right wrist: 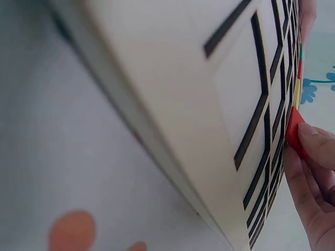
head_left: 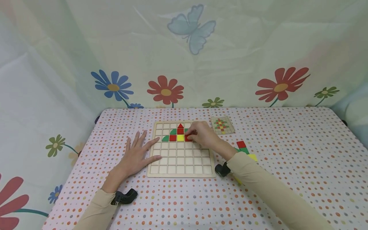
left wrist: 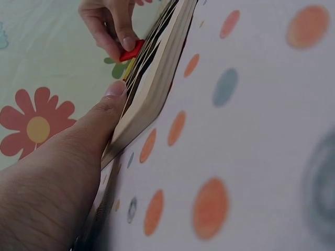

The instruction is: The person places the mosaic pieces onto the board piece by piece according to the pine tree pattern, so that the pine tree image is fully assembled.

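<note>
A wooden grid board (head_left: 180, 175) lies on the table, with several coloured tiles set in its upper cells. Between thumb and fingers my right hand (head_left: 203, 134) pinches a red square tile (right wrist: 294, 130), tilted at a cell just right of the yellow tile (head_left: 180, 137). A red triangle tile (head_left: 180, 126) tops the pattern, over a red square. To the left are a red tile (head_left: 172, 138) and green curved tiles (head_left: 165, 138). My left hand (head_left: 137, 158) is spread flat, its thumb and index finger resting on the board's left edge.
A small pattern card (head_left: 222, 125) with a tree design lies behind the board on the right. Loose red, green and yellow tiles (head_left: 241, 144) lie right of the board, partly hidden by my right forearm. A dotted cloth (head_left: 293, 159) covers the table.
</note>
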`<action>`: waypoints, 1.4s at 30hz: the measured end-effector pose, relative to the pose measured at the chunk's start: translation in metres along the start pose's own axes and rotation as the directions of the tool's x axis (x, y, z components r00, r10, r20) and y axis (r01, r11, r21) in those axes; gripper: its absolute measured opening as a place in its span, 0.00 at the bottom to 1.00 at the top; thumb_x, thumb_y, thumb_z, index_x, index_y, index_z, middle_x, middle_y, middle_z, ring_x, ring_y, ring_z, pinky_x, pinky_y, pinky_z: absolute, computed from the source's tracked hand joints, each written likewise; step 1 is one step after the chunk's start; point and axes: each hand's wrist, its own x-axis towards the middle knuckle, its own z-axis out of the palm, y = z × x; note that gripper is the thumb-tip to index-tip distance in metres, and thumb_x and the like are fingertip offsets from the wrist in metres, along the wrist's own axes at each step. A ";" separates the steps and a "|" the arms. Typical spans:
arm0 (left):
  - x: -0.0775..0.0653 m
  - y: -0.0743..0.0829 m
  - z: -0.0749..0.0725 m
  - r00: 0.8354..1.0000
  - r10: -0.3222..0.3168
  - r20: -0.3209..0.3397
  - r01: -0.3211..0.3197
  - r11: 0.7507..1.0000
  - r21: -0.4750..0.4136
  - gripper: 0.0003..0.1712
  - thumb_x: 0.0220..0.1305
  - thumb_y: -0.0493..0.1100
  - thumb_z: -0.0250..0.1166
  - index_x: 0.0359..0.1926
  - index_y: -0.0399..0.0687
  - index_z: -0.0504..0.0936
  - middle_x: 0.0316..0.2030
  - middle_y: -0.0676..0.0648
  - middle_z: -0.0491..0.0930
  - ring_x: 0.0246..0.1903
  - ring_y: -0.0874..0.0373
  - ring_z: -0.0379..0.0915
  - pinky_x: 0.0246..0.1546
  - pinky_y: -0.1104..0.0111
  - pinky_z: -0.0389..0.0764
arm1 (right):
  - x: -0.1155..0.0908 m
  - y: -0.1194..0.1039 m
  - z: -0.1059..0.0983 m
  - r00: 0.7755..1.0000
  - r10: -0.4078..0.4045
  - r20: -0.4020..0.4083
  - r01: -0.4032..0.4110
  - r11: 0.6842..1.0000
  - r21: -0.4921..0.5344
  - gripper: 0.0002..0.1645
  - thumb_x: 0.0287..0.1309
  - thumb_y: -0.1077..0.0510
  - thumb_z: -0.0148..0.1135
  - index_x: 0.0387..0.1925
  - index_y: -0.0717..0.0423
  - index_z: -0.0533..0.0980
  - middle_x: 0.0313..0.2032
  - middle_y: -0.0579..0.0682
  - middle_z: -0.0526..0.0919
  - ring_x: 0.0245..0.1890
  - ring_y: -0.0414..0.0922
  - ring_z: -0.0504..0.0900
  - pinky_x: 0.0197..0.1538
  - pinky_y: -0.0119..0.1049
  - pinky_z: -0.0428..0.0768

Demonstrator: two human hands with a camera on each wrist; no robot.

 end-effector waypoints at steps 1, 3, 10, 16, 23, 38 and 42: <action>0.000 0.000 0.000 1.000 0.000 -0.001 0.000 1.000 0.001 0.45 0.66 0.70 0.65 0.79 0.63 0.67 0.83 0.35 0.44 0.81 0.32 0.30 0.74 0.30 0.31 | 0.000 0.000 0.000 1.000 -0.003 -0.003 0.003 1.000 0.000 0.07 0.60 0.70 0.73 0.40 0.63 0.89 0.38 0.53 0.87 0.37 0.46 0.82 0.41 0.35 0.82; 0.001 0.000 -0.001 1.000 -0.001 -0.001 0.001 1.000 0.001 0.45 0.65 0.70 0.65 0.79 0.63 0.67 0.83 0.35 0.44 0.81 0.32 0.30 0.74 0.30 0.31 | 0.000 0.000 0.000 1.000 -0.003 -0.009 0.003 1.000 0.003 0.07 0.60 0.70 0.73 0.41 0.63 0.90 0.38 0.53 0.87 0.36 0.45 0.82 0.41 0.35 0.82; 0.001 0.002 -0.001 1.000 -0.003 0.005 0.003 1.000 0.004 0.46 0.65 0.70 0.65 0.79 0.63 0.67 0.83 0.35 0.44 0.81 0.32 0.29 0.74 0.30 0.31 | 0.000 0.002 0.002 1.000 -0.004 -0.020 0.004 1.000 -0.002 0.08 0.59 0.70 0.74 0.41 0.63 0.90 0.36 0.52 0.87 0.35 0.45 0.80 0.39 0.33 0.80; -0.001 0.001 -0.001 1.000 -0.006 0.005 0.006 1.000 -0.003 0.46 0.65 0.70 0.65 0.79 0.63 0.67 0.83 0.35 0.44 0.81 0.32 0.30 0.74 0.30 0.31 | 0.002 0.003 0.003 1.000 -0.009 0.003 0.009 1.000 -0.016 0.07 0.60 0.68 0.74 0.41 0.63 0.90 0.35 0.51 0.85 0.36 0.44 0.82 0.39 0.33 0.81; 0.000 0.000 0.000 1.000 -0.008 0.007 0.009 1.000 -0.005 0.46 0.65 0.71 0.65 0.79 0.64 0.67 0.83 0.36 0.43 0.81 0.33 0.29 0.74 0.30 0.31 | 0.005 0.002 0.004 0.997 -0.076 0.018 0.077 0.995 -0.063 0.06 0.62 0.68 0.73 0.41 0.65 0.90 0.34 0.51 0.84 0.34 0.44 0.81 0.36 0.31 0.79; 0.000 0.001 -0.001 1.000 0.005 0.001 -0.005 1.000 -0.005 0.46 0.65 0.70 0.65 0.79 0.63 0.67 0.83 0.36 0.43 0.81 0.33 0.29 0.74 0.30 0.30 | -0.001 -0.001 0.000 0.992 -0.121 0.038 0.125 0.975 -0.186 0.08 0.61 0.73 0.71 0.42 0.68 0.88 0.36 0.55 0.85 0.38 0.49 0.86 0.38 0.31 0.85; 0.000 0.000 0.000 1.000 0.004 0.001 -0.004 1.000 -0.002 0.46 0.65 0.70 0.65 0.79 0.63 0.67 0.83 0.36 0.43 0.81 0.33 0.29 0.74 0.30 0.30 | -0.003 0.000 -0.001 0.992 -0.119 0.049 0.126 0.975 -0.181 0.07 0.61 0.73 0.71 0.41 0.68 0.89 0.36 0.55 0.86 0.39 0.50 0.86 0.39 0.33 0.85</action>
